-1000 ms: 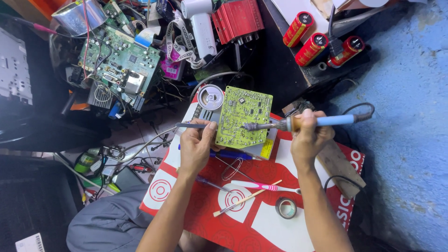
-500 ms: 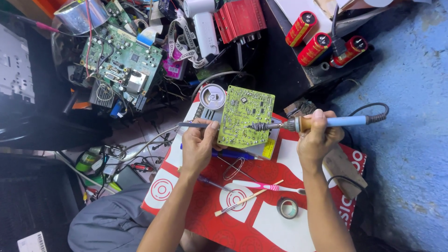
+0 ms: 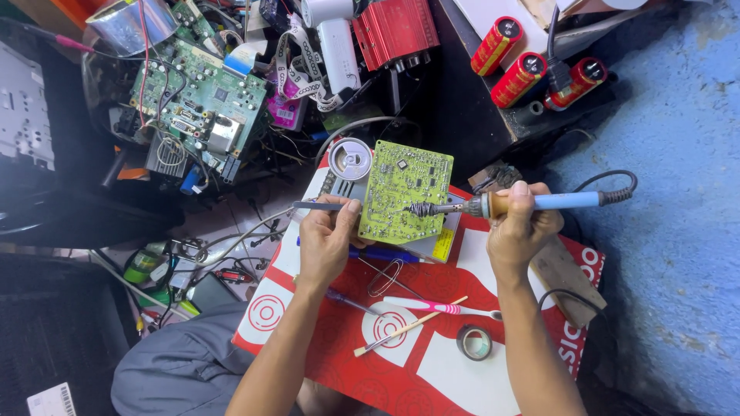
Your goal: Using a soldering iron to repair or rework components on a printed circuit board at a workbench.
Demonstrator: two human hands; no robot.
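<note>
Far left, off the work surface: a green circuit board [image 3: 202, 100] with loose wires, lying in a pile of parts.

Left hand [image 3: 327, 240] – clenched around a thin metal tool, looks like tweezers [image 3: 317, 206]; the tool lies level, its inner end at the left edge of the yellow-green circuit board [image 3: 404, 191]. A round silver can [image 3: 350, 159] sits just beside that board's upper left corner.

The board rests tilted on a red-and-white printed sheet [image 3: 308, 354] covering the tabletop. A blue pen [image 3: 385, 254] lies just under the board's lower edge. Lower down on the sheet: a pink toothbrush [image 3: 432, 306], a thin wooden stick [image 3: 410, 327], a roll of tape [image 3: 474, 342].

Right hand [image 3: 521, 228] – fingers closed on a soldering iron [image 3: 505, 203] with a blue handle, held level, tip on the board's right half. Its cord loops off to the right.

Upper right: three red cylindrical capacitors [image 3: 518, 79] on a dark surface.
</note>
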